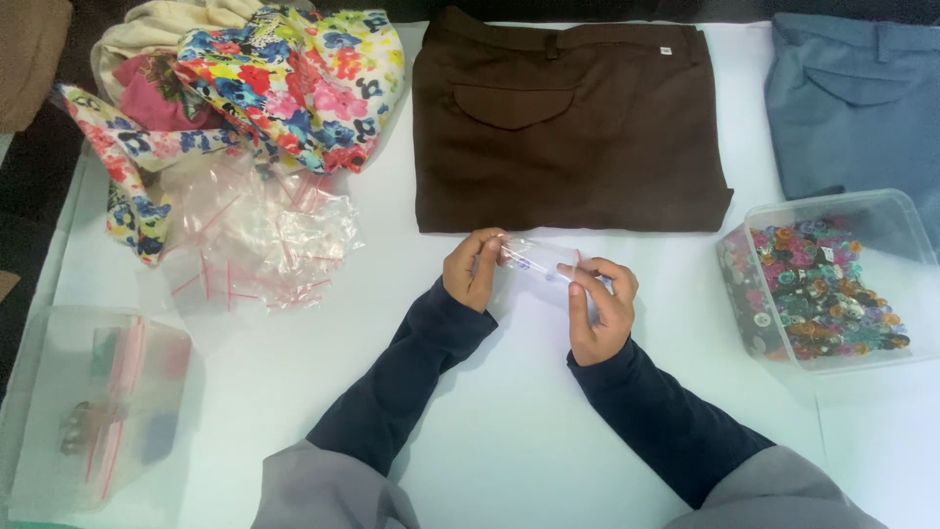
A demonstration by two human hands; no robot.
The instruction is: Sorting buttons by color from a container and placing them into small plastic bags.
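Table [509,441]: white, flat, evenly lit; dark floor shows at left edge. Small clear plastic bag [539,263] held above table centre, just in front of folded brown trousers [568,127]; transparent, small coloured bits inside. Left hand [473,269] grip clamped on bag's left end; right hand [599,306] grip pinched on its right end. Loose clear bags with red strips [264,235] at left, beside floral cloth [294,78]. Clear tub of coloured beads [822,284] at right; lidded clear box [93,402] lower left.
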